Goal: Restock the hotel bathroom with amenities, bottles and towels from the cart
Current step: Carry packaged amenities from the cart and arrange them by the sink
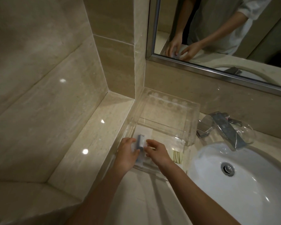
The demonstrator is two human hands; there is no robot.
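Note:
A clear acrylic amenity tray (pixel 191 125) stands on the marble counter in the corner, left of the sink. In its front left part, my left hand (pixel 127 154) grips a small grey-and-white amenity box (pixel 140 141), thumb on its lower end. My right hand (pixel 156 151) is just right of the box with fingers loosely curled; I cannot tell whether its fingertips touch it. A flat white packet (pixel 145 131) lies under the box. A striped sachet (pixel 177 157) lies in the tray's front right part.
A white sink (pixel 243 189) with a chrome faucet (pixel 225 129) is at right, and a clear glass (pixel 246 133) sits behind the faucet. A mirror (pixel 217 30) hangs above the counter. A marble ledge (pixel 88 143) runs along the left wall.

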